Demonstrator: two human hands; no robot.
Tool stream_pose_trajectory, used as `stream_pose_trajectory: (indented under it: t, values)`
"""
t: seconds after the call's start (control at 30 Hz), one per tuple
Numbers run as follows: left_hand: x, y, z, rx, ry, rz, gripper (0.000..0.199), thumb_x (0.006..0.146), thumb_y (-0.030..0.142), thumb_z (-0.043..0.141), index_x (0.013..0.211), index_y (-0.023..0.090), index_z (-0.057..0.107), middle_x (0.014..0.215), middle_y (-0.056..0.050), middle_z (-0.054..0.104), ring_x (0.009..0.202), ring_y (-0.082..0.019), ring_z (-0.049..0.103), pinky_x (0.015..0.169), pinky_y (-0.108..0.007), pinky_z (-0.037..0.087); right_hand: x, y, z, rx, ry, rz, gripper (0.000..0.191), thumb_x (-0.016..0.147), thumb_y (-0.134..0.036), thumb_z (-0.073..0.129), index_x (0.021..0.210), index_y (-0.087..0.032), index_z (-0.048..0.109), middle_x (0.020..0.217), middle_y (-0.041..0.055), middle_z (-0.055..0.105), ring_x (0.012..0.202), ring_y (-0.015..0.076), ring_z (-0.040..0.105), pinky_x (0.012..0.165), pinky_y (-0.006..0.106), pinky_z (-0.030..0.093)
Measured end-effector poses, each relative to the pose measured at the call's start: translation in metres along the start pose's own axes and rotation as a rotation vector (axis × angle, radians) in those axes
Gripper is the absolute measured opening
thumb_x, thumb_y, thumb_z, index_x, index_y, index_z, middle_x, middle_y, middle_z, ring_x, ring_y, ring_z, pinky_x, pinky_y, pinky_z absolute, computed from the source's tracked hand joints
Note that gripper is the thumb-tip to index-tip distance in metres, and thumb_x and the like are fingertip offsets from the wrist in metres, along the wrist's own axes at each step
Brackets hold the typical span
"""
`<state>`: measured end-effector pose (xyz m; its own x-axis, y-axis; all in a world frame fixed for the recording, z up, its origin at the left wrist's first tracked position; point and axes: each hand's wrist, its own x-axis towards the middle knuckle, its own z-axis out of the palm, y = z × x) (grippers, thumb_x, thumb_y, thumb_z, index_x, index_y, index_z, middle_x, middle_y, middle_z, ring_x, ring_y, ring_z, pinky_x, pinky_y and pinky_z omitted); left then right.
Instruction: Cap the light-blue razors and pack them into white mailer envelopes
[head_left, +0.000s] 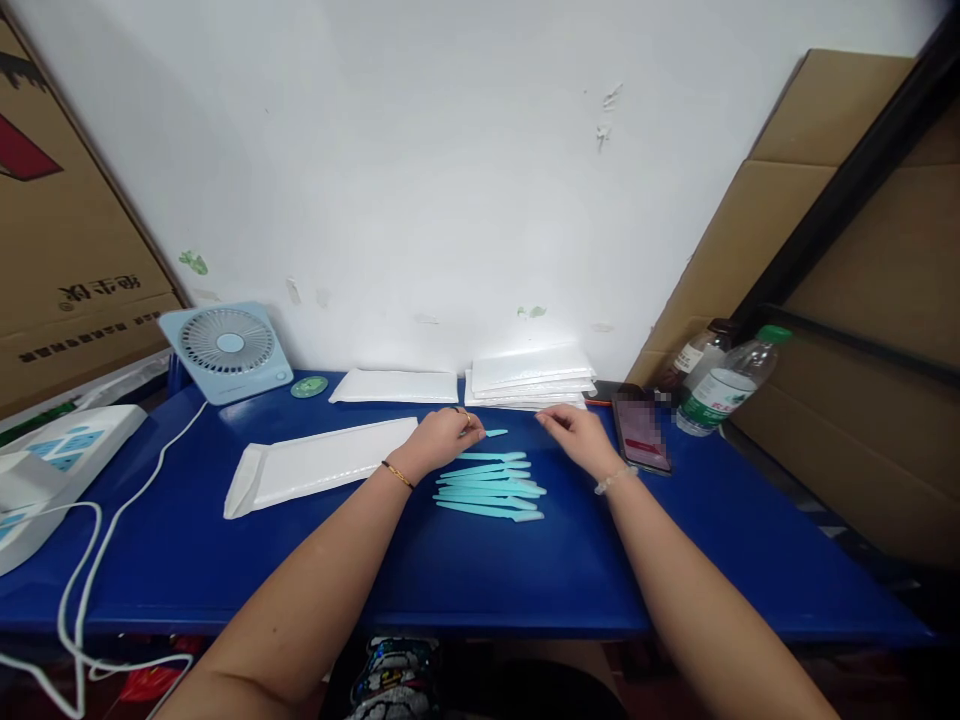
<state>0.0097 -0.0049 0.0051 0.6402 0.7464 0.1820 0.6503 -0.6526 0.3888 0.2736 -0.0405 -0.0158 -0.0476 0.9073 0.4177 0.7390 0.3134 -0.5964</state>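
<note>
- Blue counter (465, 570) carries a loose pile of pale teal sticks (491, 487), lying flat and roughly side by side between the two forearms.
- Left hand (441, 438) rests at the far left edge of the pile, fingers curled together on one stick (496, 433) whose tip pokes out to the right; a ring and a bracelet show on this hand.
- Right hand (576, 432) lies palm down just past the pile's far right side, fingers stretched toward the left hand and loosely together; whether they touch a stick cannot be told.
- White mailer (319, 465) lies flat to the left of the left hand, its flap end nearest the camera.
- Stack of mailers (529, 376) sits at the wall behind both hands, with a single mailer to its left.
- Phone (640, 433) lies just right of the right hand, two bottles (720, 385) beyond it.
- Fan (227, 350) leans at the wall, far left, a white cable (112, 520) trailing over the counter.
</note>
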Motion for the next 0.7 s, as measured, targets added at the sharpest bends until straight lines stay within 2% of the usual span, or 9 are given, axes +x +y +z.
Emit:
stream_pose_trajectory:
  t: [0.1,0.17,0.23,0.33,0.4,0.53,0.7]
  values:
    - [0.002,-0.012,0.004,0.121,0.066,-0.088,0.024,0.083,0.034,0.054,0.1,0.023,0.066,0.105,-0.006,0.064,0.099,-0.022,0.056,0.083,-0.029,0.043,0.004,0.021,-0.003,-0.224,0.066,0.102,0.02,0.081,-0.034,0.055,0.081,-0.019,0.069,0.081,0.0056,0.069,0.073,0.0187,0.062,0.069,0.029,0.045]
    - [0.004,-0.018,0.007,0.139,0.069,-0.114,0.023,0.079,0.032,0.058,0.099,0.023,0.066,0.105,-0.006,0.063,0.099,-0.022,0.056,0.082,-0.029,0.043,0.005,0.029,-0.001,-0.325,0.024,0.156,0.018,0.078,-0.034,0.06,0.078,-0.018,0.068,0.082,0.0068,0.067,0.071,0.0185,0.06,0.066,0.028,0.044]
    - [0.006,-0.022,0.01,0.12,0.042,-0.119,0.017,0.079,0.031,0.058,0.091,0.022,0.066,0.097,-0.005,0.064,0.092,-0.021,0.058,0.076,-0.028,0.044,0.005,0.031,0.002,-0.351,-0.037,0.166,0.015,0.076,-0.032,0.063,0.074,-0.017,0.066,0.081,0.0067,0.066,0.07,0.0177,0.06,0.065,0.027,0.043]
    - [0.008,-0.023,0.012,0.106,0.013,-0.096,0.014,0.081,0.028,0.053,0.081,0.021,0.065,0.084,-0.004,0.064,0.081,-0.018,0.058,0.069,-0.025,0.043,0.006,0.024,0.006,-0.35,-0.109,0.114,0.01,0.077,-0.026,0.062,0.072,-0.018,0.066,0.078,0.0054,0.066,0.072,0.0176,0.06,0.066,0.027,0.043]
    - [0.008,-0.021,0.012,0.12,0.019,-0.072,0.017,0.083,0.026,0.049,0.081,0.02,0.065,0.082,-0.004,0.065,0.078,-0.017,0.058,0.068,-0.025,0.043,0.005,0.017,0.007,-0.394,-0.132,0.066,0.009,0.078,-0.02,0.059,0.076,-0.017,0.067,0.08,0.0069,0.066,0.074,0.0183,0.06,0.069,0.027,0.043]
    - [0.009,-0.02,0.012,0.148,0.031,-0.059,0.02,0.084,0.025,0.046,0.081,0.021,0.065,0.084,-0.005,0.066,0.076,-0.017,0.059,0.067,-0.025,0.042,0.002,0.005,0.009,-0.451,-0.184,-0.025,0.024,0.074,-0.004,0.054,0.087,-0.016,0.07,0.086,0.009,0.065,0.077,0.0178,0.06,0.071,0.026,0.043]
    - [0.009,-0.022,0.016,0.149,0.031,-0.008,0.019,0.086,0.027,0.047,0.083,0.022,0.066,0.086,-0.004,0.067,0.079,-0.018,0.06,0.068,-0.025,0.042,0.0,0.0,0.015,-0.298,-0.217,-0.149,0.027,0.08,-0.008,0.05,0.094,-0.017,0.07,0.089,0.0071,0.066,0.082,0.0176,0.061,0.077,0.027,0.046]
